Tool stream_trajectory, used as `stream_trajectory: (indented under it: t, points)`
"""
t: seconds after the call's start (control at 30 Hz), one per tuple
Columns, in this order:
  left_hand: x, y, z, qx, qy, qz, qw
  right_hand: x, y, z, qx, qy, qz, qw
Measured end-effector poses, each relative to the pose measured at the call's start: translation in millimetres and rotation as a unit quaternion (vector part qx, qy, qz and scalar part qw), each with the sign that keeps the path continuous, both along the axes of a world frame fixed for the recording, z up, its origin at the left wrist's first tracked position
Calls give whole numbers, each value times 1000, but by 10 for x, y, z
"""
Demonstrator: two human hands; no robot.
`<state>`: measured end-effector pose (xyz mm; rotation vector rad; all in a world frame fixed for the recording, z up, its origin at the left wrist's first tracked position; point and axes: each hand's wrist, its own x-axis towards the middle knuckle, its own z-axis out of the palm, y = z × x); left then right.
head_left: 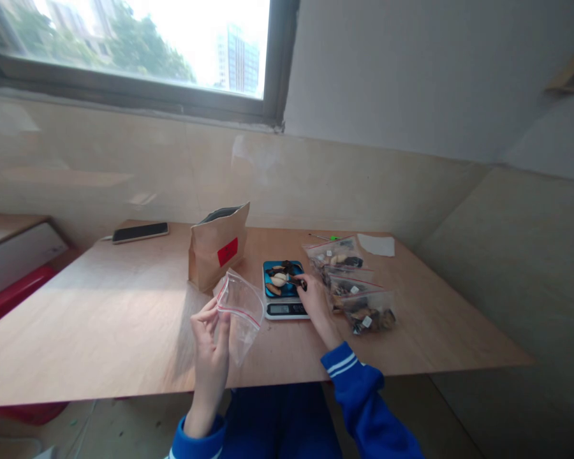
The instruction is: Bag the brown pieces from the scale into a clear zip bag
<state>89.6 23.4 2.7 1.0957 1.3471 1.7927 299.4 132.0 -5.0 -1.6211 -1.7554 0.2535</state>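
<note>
My left hand (210,354) holds a clear zip bag (242,311) with a red seal strip, raised above the table's near edge with its mouth open. My right hand (313,299) reaches onto the blue pan of a small kitchen scale (284,290), fingers pinched on a dark piece among the light and dark food pieces (280,277) lying there. A brown paper bag (219,248) with a red label stands open just left of the scale.
Three filled zip bags (351,284) lie in a row right of the scale. A phone (140,232) lies at the far left of the wooden table (100,319). A white paper (375,245) and a green pen (332,238) rest near the wall.
</note>
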Motion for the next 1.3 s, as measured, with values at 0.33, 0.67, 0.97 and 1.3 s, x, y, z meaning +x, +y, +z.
stream_trajectory:
  t: [0.33, 0.67, 0.97, 1.3]
  points:
    - [6, 19, -20, -4, 14, -11, 1000, 98, 31, 171, 9, 83, -28, 996]
    - [142, 45, 16, 23, 32, -27, 999, -543, -433, 976, 24, 166, 190, 967]
    - [121, 34, -32, -8, -20, 6, 1000, -706, -586, 991, -41, 172, 359, 916]
    - [63, 6, -17, -53, -52, 4, 997, -408, -59, 28, 52, 3, 110, 993]
